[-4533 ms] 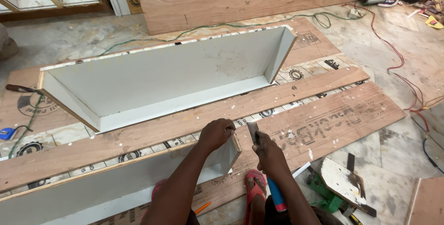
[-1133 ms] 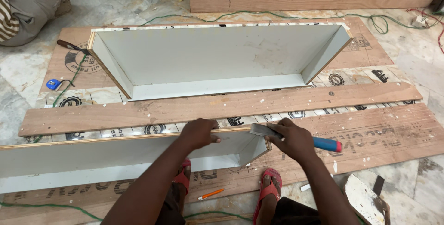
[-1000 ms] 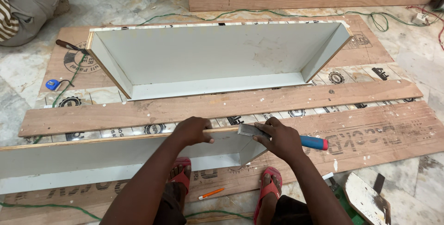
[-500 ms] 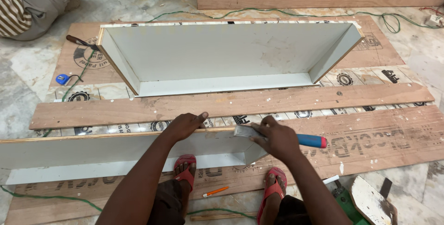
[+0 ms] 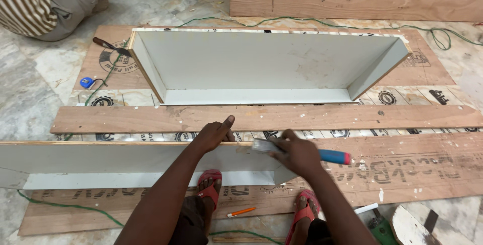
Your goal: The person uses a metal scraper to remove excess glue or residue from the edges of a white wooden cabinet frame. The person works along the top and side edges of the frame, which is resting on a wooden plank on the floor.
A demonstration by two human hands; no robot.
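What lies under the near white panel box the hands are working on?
Under the near white box: plywood sheets and a green cord. The floor beneath is hidden.
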